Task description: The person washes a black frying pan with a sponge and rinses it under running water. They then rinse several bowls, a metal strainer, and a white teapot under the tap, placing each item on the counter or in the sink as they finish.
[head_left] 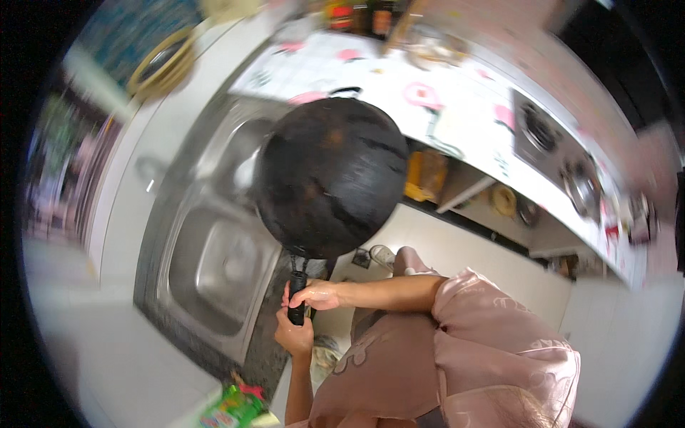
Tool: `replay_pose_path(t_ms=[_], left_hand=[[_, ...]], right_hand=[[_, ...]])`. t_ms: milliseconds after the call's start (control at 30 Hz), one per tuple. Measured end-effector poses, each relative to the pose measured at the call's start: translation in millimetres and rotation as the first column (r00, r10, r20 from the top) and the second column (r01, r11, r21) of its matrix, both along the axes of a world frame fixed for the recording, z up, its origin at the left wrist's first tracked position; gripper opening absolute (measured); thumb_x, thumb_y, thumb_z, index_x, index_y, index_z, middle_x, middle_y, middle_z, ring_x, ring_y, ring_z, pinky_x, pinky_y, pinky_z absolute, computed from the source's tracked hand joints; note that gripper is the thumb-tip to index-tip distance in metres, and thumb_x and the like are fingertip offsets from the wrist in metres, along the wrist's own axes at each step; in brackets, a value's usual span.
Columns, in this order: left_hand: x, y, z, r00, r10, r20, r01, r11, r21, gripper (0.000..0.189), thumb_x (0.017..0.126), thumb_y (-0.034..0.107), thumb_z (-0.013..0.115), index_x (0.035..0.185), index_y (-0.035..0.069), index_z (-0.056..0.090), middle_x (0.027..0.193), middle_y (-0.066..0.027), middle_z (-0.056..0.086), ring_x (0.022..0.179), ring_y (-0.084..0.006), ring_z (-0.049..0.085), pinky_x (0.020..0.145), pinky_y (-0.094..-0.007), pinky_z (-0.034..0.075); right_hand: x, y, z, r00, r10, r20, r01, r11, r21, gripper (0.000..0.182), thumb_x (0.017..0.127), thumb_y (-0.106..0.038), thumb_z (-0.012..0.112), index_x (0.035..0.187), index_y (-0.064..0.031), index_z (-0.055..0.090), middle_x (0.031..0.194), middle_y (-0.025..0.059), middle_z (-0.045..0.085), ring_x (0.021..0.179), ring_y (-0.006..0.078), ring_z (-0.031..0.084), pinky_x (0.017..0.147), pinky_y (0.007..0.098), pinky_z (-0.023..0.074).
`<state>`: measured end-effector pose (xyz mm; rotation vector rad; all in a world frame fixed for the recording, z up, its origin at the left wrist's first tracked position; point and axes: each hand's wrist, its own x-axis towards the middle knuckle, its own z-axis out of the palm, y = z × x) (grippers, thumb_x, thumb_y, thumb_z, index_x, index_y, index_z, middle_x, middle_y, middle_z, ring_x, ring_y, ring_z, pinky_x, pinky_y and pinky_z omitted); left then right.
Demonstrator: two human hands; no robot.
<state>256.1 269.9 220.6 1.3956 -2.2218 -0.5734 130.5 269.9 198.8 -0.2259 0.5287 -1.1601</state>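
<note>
Both my hands grip the black-wrapped handle of a large, blackened wok [332,176]. My left hand [294,334] is closed around the handle's lower end, and my right hand [318,294] holds it just above. Both hands look wet. The wok's dark, scuffed round face is turned toward me; whether it is the inside or the underside is hard to tell. A small loop handle sticks out at its far rim. The wok hangs above the edge between the double steel sink [179,267] and the floor, covering part of the far basin.
A flower-patterned counter [460,128] with a gas stove [551,139] runs along the right, over open shelves [471,187]. Yellow baskets [163,64] sit on the left ledge. A green packet [233,409] lies at the sink's near corner. Bottles [342,18] stand at the back.
</note>
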Motion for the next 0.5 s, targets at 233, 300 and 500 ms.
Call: replay_pose_path(t_ms=[233, 300, 500], left_hand=[[-180.8, 46.2, 34.9, 0.764, -0.259, -0.591, 0.580, 0.676, 0.454, 0.035, 0.064, 0.003, 0.051, 0.095, -0.001, 0.036, 0.066, -0.0058, 0.047, 0.048, -0.0129, 0.046, 0.043, -0.0239, 0.038], [-232.3, 68.3, 36.4, 0.646, -0.314, -0.696, 0.744, 0.461, 0.483, 0.034, 0.066, 0.000, 0.048, 0.096, 0.000, 0.034, 0.062, -0.0040, 0.044, 0.044, -0.0093, 0.043, 0.038, -0.0213, 0.036], [-402.5, 178.1, 61.3, 0.528, -0.256, -0.810, 0.835, -0.017, 0.550, 0.013, 0.068, 0.010, 0.048, 0.065, 0.002, 0.038, 0.051, -0.0039, 0.040, 0.037, -0.0130, 0.040, 0.035, -0.0224, 0.033]], right_hand=[[-160.8, 81.7, 39.1, 0.891, -0.454, 0.004, 0.450, 0.883, -0.130, 0.009, 0.064, -0.003, 0.055, 0.068, -0.0046, 0.047, 0.070, 0.0060, 0.050, 0.080, 0.0187, 0.051, 0.072, 0.0289, 0.0383], [-209.9, 115.4, 51.5, 0.840, -0.537, -0.077, 0.508, 0.829, -0.233, 0.010, 0.066, -0.005, 0.055, 0.069, -0.0051, 0.046, 0.072, 0.0056, 0.050, 0.082, 0.0191, 0.050, 0.072, 0.0285, 0.0383], [-368.7, 241.1, 74.3, 0.593, -0.726, -0.348, 0.635, 0.687, -0.354, 0.017, 0.065, -0.004, 0.055, 0.073, -0.0007, 0.041, 0.068, 0.0056, 0.047, 0.068, 0.0179, 0.053, 0.067, 0.0302, 0.0447]])
